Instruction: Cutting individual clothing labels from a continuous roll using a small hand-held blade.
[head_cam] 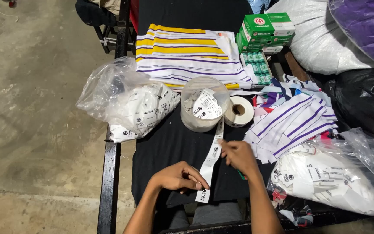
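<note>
Black cloth (169, 143) covered the bench where I worked, bare concrete floor (35, 108) off to the left. My left hand (179, 177) was pinched shut on the lower end of a white label strip (211, 160), thumb and fingers closed just above its free tip. My right hand (239, 155) gripped the same strip higher up, fingers curled narrow around it. The strip ran up into a clear tub (203, 104) of loose labels, beside a tape roll (239, 111). I judged the step to be parting one label from the strip. That called for a steady hold below and a clean pull or fold at the printed break. Bags of labels (128, 106) lay on both sides.
</note>
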